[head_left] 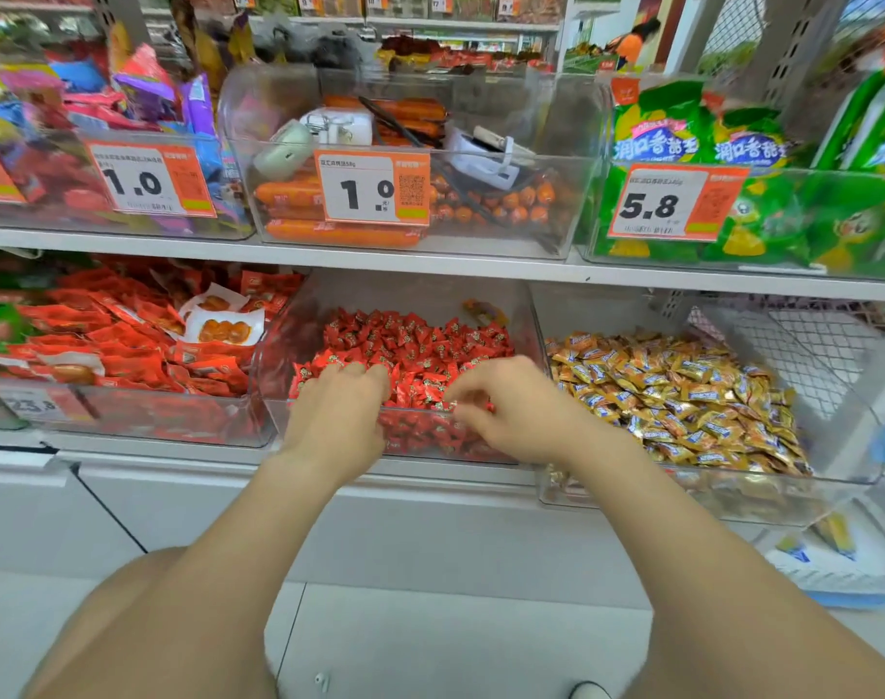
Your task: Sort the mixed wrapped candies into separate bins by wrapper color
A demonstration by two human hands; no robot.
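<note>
In a shop, the lower white shelf [168, 459] carries a clear bin [405, 292] of red candies [420, 340], just beside gold candies [682, 385] in a neighbouring bin [733, 496]. The left hand [337, 411] and right hand [511, 411] curl into the red pile. I cannot tell whether either grips one.

Left hand [337, 411] and right hand [506, 411] on bare forearms, white-toed shoe [589, 692].

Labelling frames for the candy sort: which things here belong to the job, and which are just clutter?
Job: red candies, gold candies, stray orange-yellow piece behind the red ones, left hand, right hand.
Clutter: sausages, green packets, red snack packs, price tags.
</note>
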